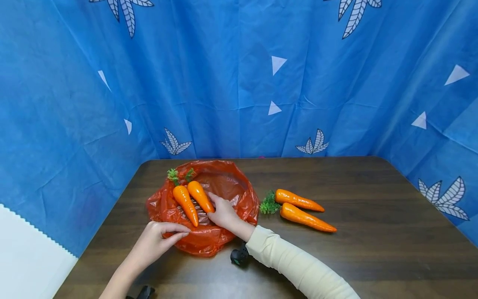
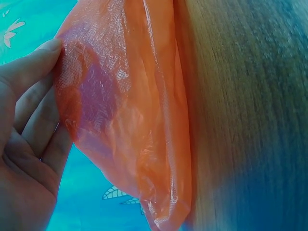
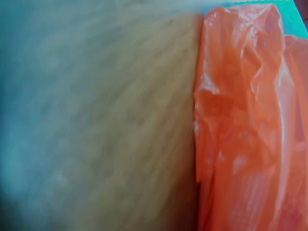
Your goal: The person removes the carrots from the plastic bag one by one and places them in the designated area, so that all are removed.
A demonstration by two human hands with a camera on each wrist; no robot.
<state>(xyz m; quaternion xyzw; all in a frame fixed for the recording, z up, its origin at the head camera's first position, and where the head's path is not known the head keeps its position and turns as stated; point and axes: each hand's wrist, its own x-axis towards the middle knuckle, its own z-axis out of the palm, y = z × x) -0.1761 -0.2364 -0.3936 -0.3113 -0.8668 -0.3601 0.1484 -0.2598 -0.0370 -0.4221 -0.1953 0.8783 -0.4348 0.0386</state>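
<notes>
A red plastic bag (image 1: 209, 245) lies spread open on the table at the left. Inside it are two orange carrots with green tops, the left carrot (image 1: 185, 204) and the right carrot (image 1: 200, 195), side by side. My left hand (image 1: 157, 241) pinches the bag's near rim between thumb and fingers; the left wrist view shows the thumb against the thin film of the bag (image 2: 139, 110). Reaching over the bag's near right side, my right hand (image 1: 225, 214) holds the right carrot near its tapered end. The right wrist view catches only the bag (image 3: 240, 120), with that hand out of sight.
Right of the bag, two more carrots lie on the brown wooden table (image 1: 366, 257): a far carrot (image 1: 298, 200) and a near carrot (image 1: 307, 218), their green leaves (image 1: 269, 203) toward the bag. A blue patterned curtain (image 1: 239, 83) hangs behind the table.
</notes>
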